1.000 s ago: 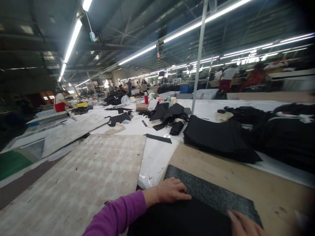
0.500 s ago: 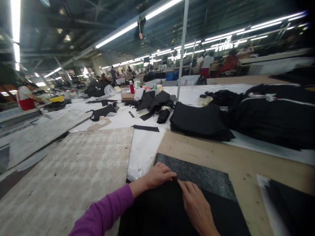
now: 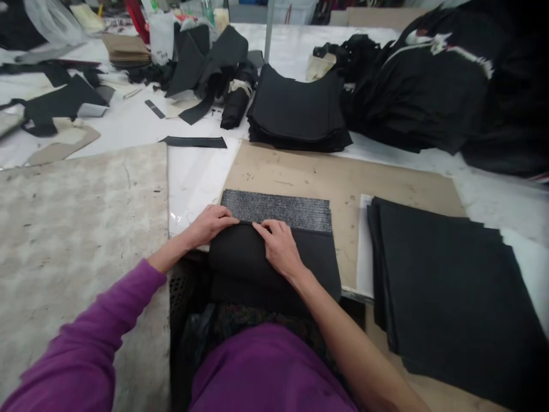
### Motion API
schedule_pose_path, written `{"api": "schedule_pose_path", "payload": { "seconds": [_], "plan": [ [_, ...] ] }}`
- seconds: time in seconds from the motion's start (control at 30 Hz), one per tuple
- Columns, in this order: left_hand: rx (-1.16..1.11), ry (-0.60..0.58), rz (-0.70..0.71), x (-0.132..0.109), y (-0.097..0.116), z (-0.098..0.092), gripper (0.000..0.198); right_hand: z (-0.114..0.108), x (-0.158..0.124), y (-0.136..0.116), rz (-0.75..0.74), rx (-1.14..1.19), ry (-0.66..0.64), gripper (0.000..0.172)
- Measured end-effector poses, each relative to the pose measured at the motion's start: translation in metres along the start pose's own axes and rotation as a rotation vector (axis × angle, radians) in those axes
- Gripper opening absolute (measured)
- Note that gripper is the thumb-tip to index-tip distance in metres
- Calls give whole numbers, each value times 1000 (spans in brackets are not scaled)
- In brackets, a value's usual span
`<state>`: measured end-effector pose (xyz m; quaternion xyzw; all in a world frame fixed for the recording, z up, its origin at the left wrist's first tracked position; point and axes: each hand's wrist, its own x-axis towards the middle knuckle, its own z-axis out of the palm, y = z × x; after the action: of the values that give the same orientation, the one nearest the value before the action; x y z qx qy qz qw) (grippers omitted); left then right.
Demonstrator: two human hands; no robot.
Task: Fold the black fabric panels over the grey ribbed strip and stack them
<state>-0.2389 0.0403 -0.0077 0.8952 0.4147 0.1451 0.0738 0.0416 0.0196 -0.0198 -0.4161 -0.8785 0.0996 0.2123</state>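
Observation:
A black fabric panel (image 3: 313,254) lies at the table's front edge and hangs over it. Along its far side runs a band of speckled grey, finely layered edges (image 3: 278,209). My left hand (image 3: 210,224) pinches the panel's edge at the left, just below that band. Close beside it, my right hand (image 3: 281,246) grips the same edge between thumb and fingers, with the other fingers curled. Between the two hands a short stretch of edge looks raised or folded. Both fingertips partly hide what they pinch.
A stack of black panels (image 3: 450,292) lies to the right, another black stack (image 3: 300,109) behind. Beige board (image 3: 364,183) is under the work, a stained pale board (image 3: 86,229) at left. A large black bundle (image 3: 429,86), a thin pole (image 3: 269,31) and fabric scraps (image 3: 64,103) stand farther back.
The view has tilted down and turned right, so the right-hand stack and my purple-clothed torso now show. Both hands remain at the panel's edge, slightly farther apart.

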Motion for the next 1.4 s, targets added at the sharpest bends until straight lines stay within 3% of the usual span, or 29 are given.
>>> {"api": "schedule_pose_path", "payload": {
  "seconds": [0.5, 0.83, 0.97, 1.2, 1.4],
  "plan": [
    [181, -142, 92, -4, 7, -15, 39, 8, 21, -21, -138, -86, -64, 45],
    [-90, 29, -104, -24, -15, -7, 31, 17, 26, -26, -112, -50, -40, 52],
    [-27, -9, -65, -26, -15, -9, 31, 18, 28, -28, -113, -91, -54, 56],
    [121, -113, 23, -26, -5, -22, 35, 17, 29, -32, -127, -150, -59, 49],
    [204, -126, 4, -40, -4, -36, 34, 15, 27, -32, -129, -135, -41, 47]
  ]
}}
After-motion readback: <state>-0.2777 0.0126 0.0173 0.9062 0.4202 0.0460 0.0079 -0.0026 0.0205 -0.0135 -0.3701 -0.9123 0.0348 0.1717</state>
